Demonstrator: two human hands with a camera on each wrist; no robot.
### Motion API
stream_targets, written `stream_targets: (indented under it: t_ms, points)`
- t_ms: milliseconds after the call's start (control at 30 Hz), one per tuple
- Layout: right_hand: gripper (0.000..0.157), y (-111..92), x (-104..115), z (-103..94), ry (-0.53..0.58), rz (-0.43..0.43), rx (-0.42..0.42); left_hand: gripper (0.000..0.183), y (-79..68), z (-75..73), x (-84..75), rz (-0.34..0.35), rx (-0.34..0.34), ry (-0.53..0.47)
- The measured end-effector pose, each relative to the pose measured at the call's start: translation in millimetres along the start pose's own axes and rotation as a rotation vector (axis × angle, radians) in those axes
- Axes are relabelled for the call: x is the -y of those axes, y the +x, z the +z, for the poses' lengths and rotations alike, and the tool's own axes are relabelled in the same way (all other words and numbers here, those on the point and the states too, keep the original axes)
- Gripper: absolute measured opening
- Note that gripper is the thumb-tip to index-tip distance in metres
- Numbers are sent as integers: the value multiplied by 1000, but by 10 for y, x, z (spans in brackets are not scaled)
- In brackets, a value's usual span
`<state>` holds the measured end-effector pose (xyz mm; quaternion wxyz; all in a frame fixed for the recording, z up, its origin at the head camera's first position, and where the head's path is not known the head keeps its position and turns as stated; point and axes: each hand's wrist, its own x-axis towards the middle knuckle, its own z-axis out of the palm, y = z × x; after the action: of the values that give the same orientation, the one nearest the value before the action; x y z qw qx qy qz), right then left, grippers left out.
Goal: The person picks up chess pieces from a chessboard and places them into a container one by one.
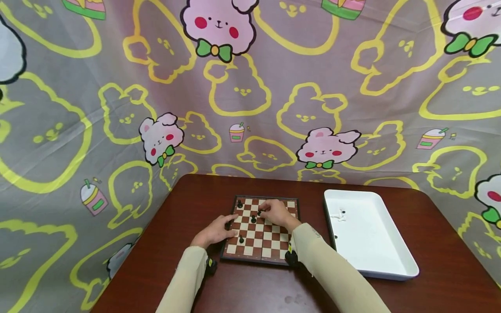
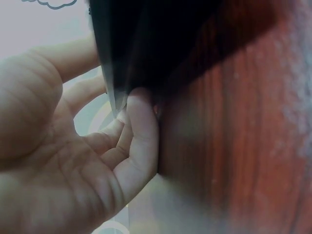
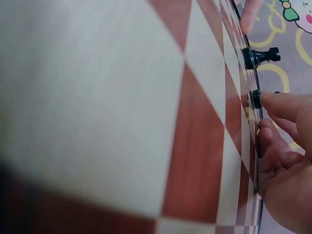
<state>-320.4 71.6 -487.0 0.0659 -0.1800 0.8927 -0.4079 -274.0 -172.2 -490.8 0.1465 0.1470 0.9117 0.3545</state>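
Observation:
A brown-and-cream chessboard [image 1: 254, 250] with a dark rim lies on the table. My left hand [image 1: 213, 231] holds its left edge, thumb on the top; in the left wrist view its lower fingers [image 2: 141, 131] curl against the board's dark side [image 2: 141, 48]. Over the far middle squares, my right hand [image 1: 277, 213] pinches a small black chess piece [image 3: 256, 99] low at the board, its upper part mostly hidden by the fingers. A black rook [image 3: 263, 57] stands near it. Other black pieces stand at the far left corner [image 1: 240, 204] and near left [image 1: 241, 239].
Right of the board is a white tray [image 1: 375, 243] holding white pieces [image 1: 339, 215] and a few small dark ones [image 1: 335, 237]. The dark red wooden table [image 1: 168, 234] meets a patterned cloth [image 1: 250, 130] behind and at the sides.

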Motion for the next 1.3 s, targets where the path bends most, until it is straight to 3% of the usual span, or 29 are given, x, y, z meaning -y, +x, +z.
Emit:
stream_targets:
  t_ms: [133,333,733,933,1133,1300]
  points:
    - [22,26,-5,15,-63,-20,-35,58,33,5,6,17,1,0]
    - [16,11,-20,4,-81,-31,-24,58,41,33,2,19,6,-5]
    - [9,-118,-57,-50,38,27,-41,58,-1,39,8,32,4,3]
    - [9,-279,26,-296,-18,-18,-14,59,-22,15,3,18,5,-19]
    - [8,-501,91,-711,-16,-13,-86,58,-36,13,-10,11,-4,-29]
    - [6,-741,3,-1083,-56,-25,-133,58,-33,32,8,3,-8,-31]
